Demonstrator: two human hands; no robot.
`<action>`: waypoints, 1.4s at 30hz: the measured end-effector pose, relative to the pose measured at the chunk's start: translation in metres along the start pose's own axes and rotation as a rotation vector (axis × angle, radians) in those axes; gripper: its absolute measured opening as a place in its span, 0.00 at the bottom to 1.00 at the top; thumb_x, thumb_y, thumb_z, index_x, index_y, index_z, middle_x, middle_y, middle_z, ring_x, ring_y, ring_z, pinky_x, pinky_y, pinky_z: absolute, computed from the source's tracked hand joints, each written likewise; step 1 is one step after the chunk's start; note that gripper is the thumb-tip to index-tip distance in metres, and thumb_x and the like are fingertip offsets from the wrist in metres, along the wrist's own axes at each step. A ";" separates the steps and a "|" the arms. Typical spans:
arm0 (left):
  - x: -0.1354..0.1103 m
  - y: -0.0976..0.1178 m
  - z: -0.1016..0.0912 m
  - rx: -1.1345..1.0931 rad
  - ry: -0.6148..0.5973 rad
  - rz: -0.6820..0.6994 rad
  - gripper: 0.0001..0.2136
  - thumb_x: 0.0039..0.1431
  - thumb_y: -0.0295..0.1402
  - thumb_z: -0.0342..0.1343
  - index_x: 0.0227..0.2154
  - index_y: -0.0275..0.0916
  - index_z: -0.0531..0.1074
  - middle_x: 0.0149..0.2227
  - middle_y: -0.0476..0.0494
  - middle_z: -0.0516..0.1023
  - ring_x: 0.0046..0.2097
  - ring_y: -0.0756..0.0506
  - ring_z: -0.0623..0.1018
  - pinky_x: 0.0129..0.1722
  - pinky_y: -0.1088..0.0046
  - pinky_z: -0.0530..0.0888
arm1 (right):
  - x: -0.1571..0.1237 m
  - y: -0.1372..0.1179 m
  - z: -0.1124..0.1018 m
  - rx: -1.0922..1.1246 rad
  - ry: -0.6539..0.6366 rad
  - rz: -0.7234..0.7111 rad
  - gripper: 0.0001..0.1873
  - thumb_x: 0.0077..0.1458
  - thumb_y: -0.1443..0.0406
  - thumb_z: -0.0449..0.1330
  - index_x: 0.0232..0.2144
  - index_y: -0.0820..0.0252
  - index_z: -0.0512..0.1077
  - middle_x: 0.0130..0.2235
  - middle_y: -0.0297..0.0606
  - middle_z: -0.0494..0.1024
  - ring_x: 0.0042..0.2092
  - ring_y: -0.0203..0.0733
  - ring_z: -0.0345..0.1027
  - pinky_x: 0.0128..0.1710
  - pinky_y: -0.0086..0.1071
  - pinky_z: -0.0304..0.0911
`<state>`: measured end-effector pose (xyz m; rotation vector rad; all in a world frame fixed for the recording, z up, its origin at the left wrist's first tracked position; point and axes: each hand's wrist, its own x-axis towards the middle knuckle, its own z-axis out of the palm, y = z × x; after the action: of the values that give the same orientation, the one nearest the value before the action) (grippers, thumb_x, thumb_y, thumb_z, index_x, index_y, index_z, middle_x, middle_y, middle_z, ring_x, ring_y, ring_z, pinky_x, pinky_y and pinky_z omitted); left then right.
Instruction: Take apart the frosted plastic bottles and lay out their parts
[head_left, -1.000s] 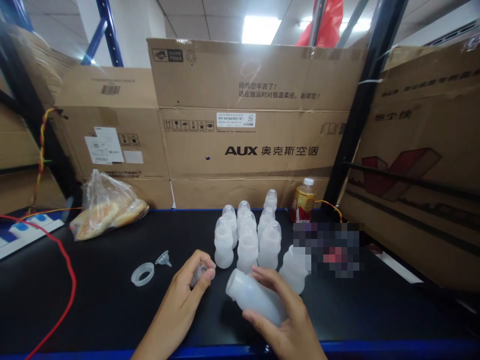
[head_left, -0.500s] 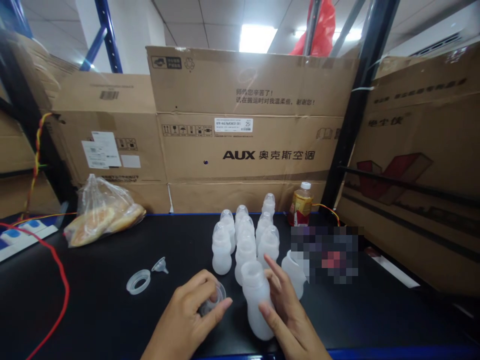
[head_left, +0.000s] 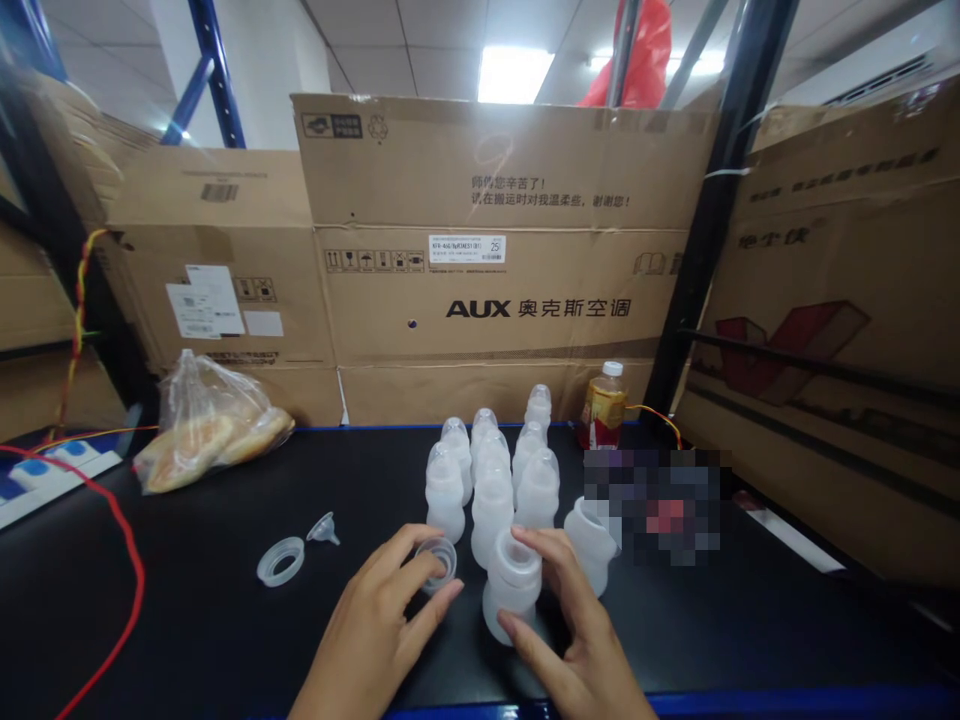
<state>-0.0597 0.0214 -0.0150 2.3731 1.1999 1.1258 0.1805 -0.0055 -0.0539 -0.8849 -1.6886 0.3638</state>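
My left hand (head_left: 394, 610) grips a clear plastic bottle collar (head_left: 448, 557), its round opening facing up toward me. To the right stands an open-topped white baby bottle (head_left: 512, 598). My right hand (head_left: 577, 625) is wrapped about that bottle's right side, thumb at the front and index finger at the rim. Another uncapped bottle (head_left: 589, 545) is just beyond my right hand. A loose clear ring (head_left: 268, 578) and a small clear nipple (head_left: 324, 529) lie on the table to the left.
Several capped bottles (head_left: 493, 510) stand in rows behind my hands. A drink bottle (head_left: 602, 410) and a blurred-out patch are at the back right. A bag of bread (head_left: 202, 430), a power strip (head_left: 60, 475) and a red cable (head_left: 135, 570) are left. Cardboard (head_left: 487, 390) walls the back.
The bottle by my right hand has gone from leaning to more upright, its mouth now facing me. My right hand has closed in around it. The collar has turned its opening upward.
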 end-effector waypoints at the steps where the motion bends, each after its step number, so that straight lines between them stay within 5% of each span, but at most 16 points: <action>1: 0.000 0.000 0.000 -0.003 -0.007 -0.004 0.09 0.73 0.38 0.59 0.37 0.44 0.81 0.55 0.36 0.83 0.51 0.40 0.87 0.22 0.82 0.75 | 0.000 -0.001 0.000 -0.029 -0.004 -0.008 0.34 0.64 0.71 0.64 0.68 0.41 0.65 0.59 0.38 0.75 0.62 0.44 0.75 0.62 0.30 0.71; 3: 0.001 -0.001 -0.001 -0.009 -0.015 -0.013 0.11 0.73 0.39 0.58 0.36 0.44 0.82 0.56 0.36 0.83 0.52 0.39 0.87 0.27 0.79 0.79 | 0.000 -0.001 0.002 -0.081 -0.014 -0.025 0.34 0.65 0.72 0.62 0.68 0.43 0.63 0.58 0.40 0.73 0.60 0.45 0.76 0.60 0.32 0.73; 6: 0.003 -0.002 -0.003 -0.016 -0.017 -0.038 0.12 0.72 0.39 0.59 0.32 0.44 0.81 0.57 0.36 0.82 0.56 0.36 0.85 0.47 0.66 0.84 | -0.003 0.001 0.008 -0.131 0.022 -0.032 0.30 0.67 0.71 0.61 0.67 0.45 0.64 0.57 0.42 0.72 0.58 0.46 0.76 0.58 0.32 0.74; 10: 0.005 -0.006 -0.006 -0.042 0.001 -0.103 0.13 0.70 0.39 0.60 0.28 0.44 0.79 0.59 0.38 0.80 0.60 0.33 0.79 0.61 0.49 0.76 | -0.006 0.001 0.015 -0.143 0.062 0.021 0.29 0.70 0.69 0.57 0.69 0.44 0.62 0.59 0.42 0.70 0.61 0.47 0.75 0.60 0.33 0.72; 23: 0.012 -0.010 -0.008 -0.156 0.064 -0.263 0.12 0.63 0.44 0.64 0.29 0.43 0.79 0.40 0.46 0.73 0.41 0.41 0.76 0.46 0.64 0.74 | -0.005 -0.005 0.016 -0.188 0.025 0.016 0.33 0.72 0.70 0.54 0.73 0.44 0.56 0.61 0.42 0.69 0.63 0.45 0.73 0.64 0.32 0.68; 31: 0.012 -0.015 -0.005 -0.189 0.081 -0.314 0.06 0.53 0.37 0.67 0.25 0.44 0.81 0.36 0.47 0.74 0.39 0.42 0.79 0.41 0.67 0.73 | -0.004 -0.007 0.015 -0.201 0.021 0.012 0.33 0.72 0.71 0.53 0.73 0.43 0.54 0.61 0.41 0.69 0.63 0.44 0.73 0.62 0.32 0.70; 42: 0.009 -0.014 0.000 -0.115 0.054 -0.232 0.07 0.58 0.30 0.67 0.27 0.43 0.76 0.35 0.50 0.75 0.35 0.45 0.80 0.38 0.71 0.74 | -0.004 -0.010 0.014 -0.214 0.026 0.021 0.34 0.71 0.71 0.54 0.73 0.42 0.55 0.60 0.41 0.71 0.62 0.45 0.74 0.62 0.34 0.71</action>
<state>-0.0644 0.0373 -0.0175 2.0696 1.3495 1.1538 0.1643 -0.0116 -0.0547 -1.0599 -1.7164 0.1863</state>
